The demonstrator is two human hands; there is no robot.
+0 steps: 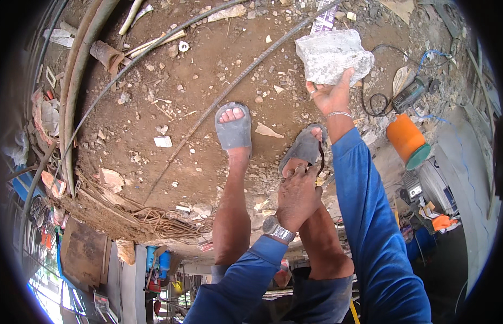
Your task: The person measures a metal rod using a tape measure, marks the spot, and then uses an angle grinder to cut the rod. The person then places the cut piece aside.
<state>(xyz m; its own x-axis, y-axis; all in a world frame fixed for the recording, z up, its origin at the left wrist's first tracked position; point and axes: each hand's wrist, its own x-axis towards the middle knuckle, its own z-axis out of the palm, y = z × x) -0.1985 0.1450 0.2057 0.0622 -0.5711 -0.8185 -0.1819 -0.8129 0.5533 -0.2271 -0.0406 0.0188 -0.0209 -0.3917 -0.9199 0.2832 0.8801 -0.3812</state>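
Note:
My right hand grips the near edge of a whitish, rough chunk of concrete, its thumb up against the side. Some of the fingers are hidden beneath the chunk. Nearer to me, my left hand, with a metal watch at the wrist, is closed in front of my right shin. A thin, dark, curved hook-like tool sticks up from it; the hand hides the rest. My sandalled feet stand apart on the dirt, and the left hand overlaps the right ankle.
A long steel reinforcing bar crosses the rubble-strewn dirt. Thick hoses bend along the left. To the right lie a corded power tool, an orange container with a green end, and a motor-like machine. Coiled rope lies at the near edge.

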